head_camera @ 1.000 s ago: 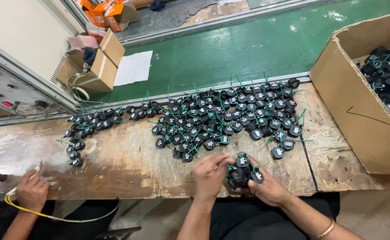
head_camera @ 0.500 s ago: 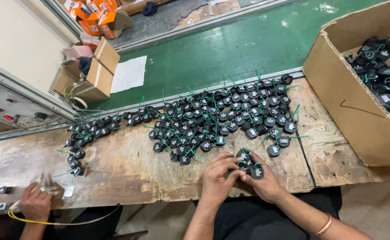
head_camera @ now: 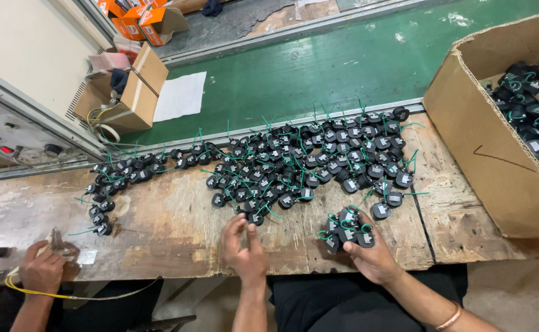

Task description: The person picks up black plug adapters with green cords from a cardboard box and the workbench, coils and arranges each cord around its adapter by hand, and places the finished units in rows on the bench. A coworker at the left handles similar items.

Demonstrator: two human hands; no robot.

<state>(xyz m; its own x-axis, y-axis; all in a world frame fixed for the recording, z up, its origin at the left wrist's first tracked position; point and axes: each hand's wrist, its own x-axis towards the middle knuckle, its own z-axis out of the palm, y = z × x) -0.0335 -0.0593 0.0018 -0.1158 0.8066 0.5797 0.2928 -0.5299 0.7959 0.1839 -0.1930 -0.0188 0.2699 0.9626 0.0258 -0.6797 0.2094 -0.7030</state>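
Cupping black parts (head_camera: 347,229), right hand (head_camera: 372,258) hides bunch's underside; left hand (head_camera: 245,253) empty.

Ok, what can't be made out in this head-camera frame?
- Cardboard box: right side cut off by the frame edge, so its full contents are unseen.
- Right hand: palm side hidden behind the bundle of black parts.
- Left hand: whether it holds anything is too small to tell.
- Co-worker's hand: what it grips is blurred.

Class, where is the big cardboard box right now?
In the head view, the cardboard box sits at the table's right end, beyond the right hand.
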